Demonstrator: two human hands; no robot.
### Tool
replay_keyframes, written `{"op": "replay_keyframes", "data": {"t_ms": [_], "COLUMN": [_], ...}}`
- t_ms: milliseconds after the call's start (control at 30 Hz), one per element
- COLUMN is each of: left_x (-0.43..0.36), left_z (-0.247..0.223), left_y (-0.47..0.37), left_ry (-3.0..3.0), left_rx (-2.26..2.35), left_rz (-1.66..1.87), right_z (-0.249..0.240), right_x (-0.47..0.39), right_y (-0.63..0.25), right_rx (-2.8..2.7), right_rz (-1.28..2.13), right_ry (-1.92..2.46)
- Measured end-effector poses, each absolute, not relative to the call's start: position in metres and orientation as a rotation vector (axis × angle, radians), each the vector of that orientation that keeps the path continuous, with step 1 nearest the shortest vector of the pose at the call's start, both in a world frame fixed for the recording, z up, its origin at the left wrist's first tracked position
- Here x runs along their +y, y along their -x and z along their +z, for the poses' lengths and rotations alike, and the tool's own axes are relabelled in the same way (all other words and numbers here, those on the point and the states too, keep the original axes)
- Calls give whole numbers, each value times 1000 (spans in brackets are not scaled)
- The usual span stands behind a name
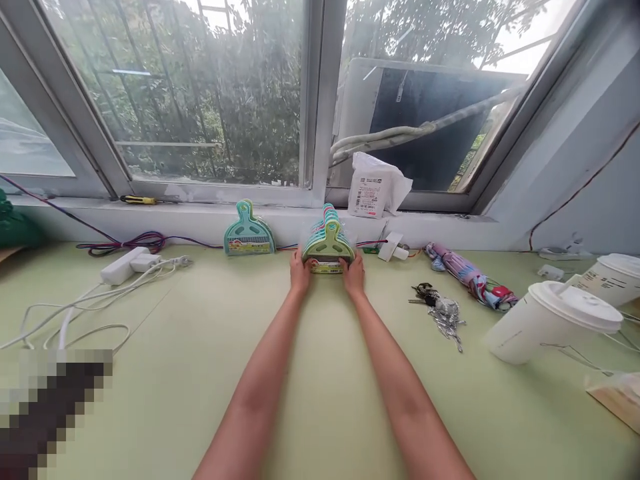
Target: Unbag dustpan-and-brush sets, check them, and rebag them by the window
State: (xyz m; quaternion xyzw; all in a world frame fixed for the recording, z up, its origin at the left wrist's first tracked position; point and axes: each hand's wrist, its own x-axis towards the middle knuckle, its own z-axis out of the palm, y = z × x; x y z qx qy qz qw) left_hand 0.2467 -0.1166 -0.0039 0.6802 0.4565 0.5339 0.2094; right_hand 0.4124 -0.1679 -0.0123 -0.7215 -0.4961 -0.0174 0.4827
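A row of small packaged dustpan-and-brush sets [330, 233], green and teal with labels near the bottom, stands upright by the window ledge. My left hand [299, 273] is closed on the lower left side of the row. Across from it, my right hand [355, 273] grips the lower right side. Both arms reach straight forward over the table. Clear wrapping shows around the row. To the left, apart from my hands, another small group of the same sets [245, 233] leans against the ledge, with bristles visible above its label.
A white power adapter [123, 265] with cables lies left; a yellow-handled screwdriver [139, 199] rests on the sill. Rightward are a white package [370, 190], a white plug [393, 247], keys [425, 293], a folded umbrella [470, 275] and lidded white cups [545, 323].
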Motion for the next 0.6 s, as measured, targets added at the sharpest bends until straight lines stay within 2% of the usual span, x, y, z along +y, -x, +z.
{"op": "replay_keyframes", "data": {"t_ms": [367, 600], "left_x": [-135, -143], "left_z": [-6, -17], "left_y": [-239, -224], "left_ry": [-1849, -1683], "left_rx": [1367, 1464], "left_rz": [1723, 1383], "right_z": [-4, -6], "right_x": [-183, -195], "right_y": [-407, -408], "right_rx": [-1120, -1010], "right_rz": [-301, -130], "right_ry": [1493, 1695]}}
